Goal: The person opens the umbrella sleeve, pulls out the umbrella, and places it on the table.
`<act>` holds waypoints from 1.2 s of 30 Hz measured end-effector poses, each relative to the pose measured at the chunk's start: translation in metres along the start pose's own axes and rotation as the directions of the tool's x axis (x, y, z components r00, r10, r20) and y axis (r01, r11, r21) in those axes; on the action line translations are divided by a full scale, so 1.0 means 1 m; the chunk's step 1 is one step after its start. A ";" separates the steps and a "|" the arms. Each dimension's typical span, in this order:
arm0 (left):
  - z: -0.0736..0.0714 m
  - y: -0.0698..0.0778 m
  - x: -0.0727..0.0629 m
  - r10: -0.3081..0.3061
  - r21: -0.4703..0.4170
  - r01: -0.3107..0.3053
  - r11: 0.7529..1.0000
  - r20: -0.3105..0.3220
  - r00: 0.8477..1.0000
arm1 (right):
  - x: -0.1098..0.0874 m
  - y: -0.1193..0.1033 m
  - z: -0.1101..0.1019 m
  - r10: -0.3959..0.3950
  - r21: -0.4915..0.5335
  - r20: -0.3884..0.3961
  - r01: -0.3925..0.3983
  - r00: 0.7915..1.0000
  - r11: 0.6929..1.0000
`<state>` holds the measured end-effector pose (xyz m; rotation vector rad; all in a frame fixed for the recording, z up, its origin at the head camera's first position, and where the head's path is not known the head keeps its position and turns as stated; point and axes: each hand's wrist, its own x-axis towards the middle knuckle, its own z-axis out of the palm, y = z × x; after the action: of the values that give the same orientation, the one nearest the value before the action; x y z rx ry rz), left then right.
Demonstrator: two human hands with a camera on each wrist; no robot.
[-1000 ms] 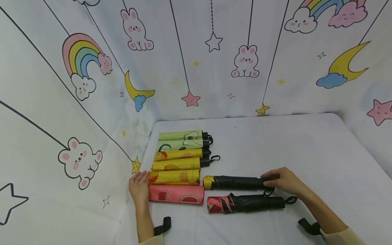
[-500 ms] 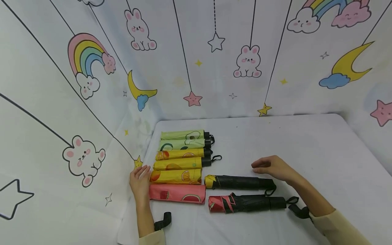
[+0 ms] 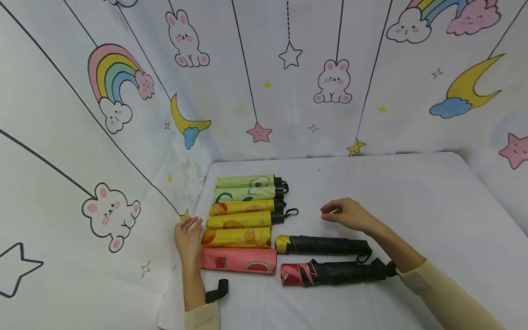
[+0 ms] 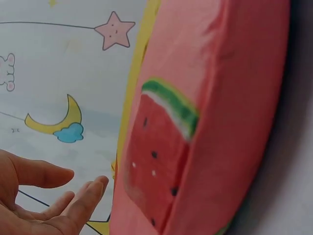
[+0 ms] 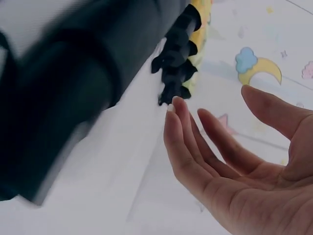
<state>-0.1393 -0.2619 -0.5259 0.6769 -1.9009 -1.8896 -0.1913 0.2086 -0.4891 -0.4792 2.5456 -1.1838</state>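
Note:
My left hand [image 3: 188, 240] is at the left ends of a yellow orange-print umbrella sleeve [image 3: 235, 238] and a pink watermelon-print umbrella sleeve [image 3: 239, 260]. In the left wrist view its thumb and fingers stand apart, with the pink sleeve [image 4: 210, 107] close beside them. My right hand [image 3: 348, 214], fingers loosely bent and holding nothing, hovers beyond a folded black umbrella with a yellow end [image 3: 323, 245]. Nearer lies a folded black umbrella with a red end [image 3: 330, 273], its handle end partly overlapped by the black wrist mount. Large dark umbrella parts [image 5: 93, 73] fill the right wrist view's upper left.
Behind the two sleeves, several sleeved umbrellas lie in a row with black handles to the right: yellow ones [image 3: 239, 221] and light green avocado-print ones [image 3: 243, 195]. A white cloth covers the table [image 3: 392, 192]. Printed white curtains [image 3: 305, 114] stand behind and at the left.
My right hand has left the handle end of the yellow-ended black umbrella and moved left and away from me. The left hand has stayed by the sleeves.

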 end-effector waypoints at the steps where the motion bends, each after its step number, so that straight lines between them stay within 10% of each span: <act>1: 0.001 0.001 0.001 0.007 0.004 -0.007 1.000 -0.003 1.000 | 0.004 -0.002 0.002 -0.003 -0.005 -0.003 0.003 1.000 1.000; 15: 0.013 0.004 0.018 -0.007 0.054 0.007 0.999 0.004 1.000 | 0.052 -0.025 0.020 0.048 0.232 0.065 -0.062 0.997 0.971; 36: 0.022 -0.008 0.032 -0.094 0.096 0.090 0.991 0.042 0.995 | 0.100 -0.053 0.057 0.124 0.106 0.219 -0.150 0.968 0.983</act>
<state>-0.1773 -0.2622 -0.5370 0.7679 -2.0310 -1.8964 -0.2502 0.0961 -0.4951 -0.3714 2.2718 -1.1632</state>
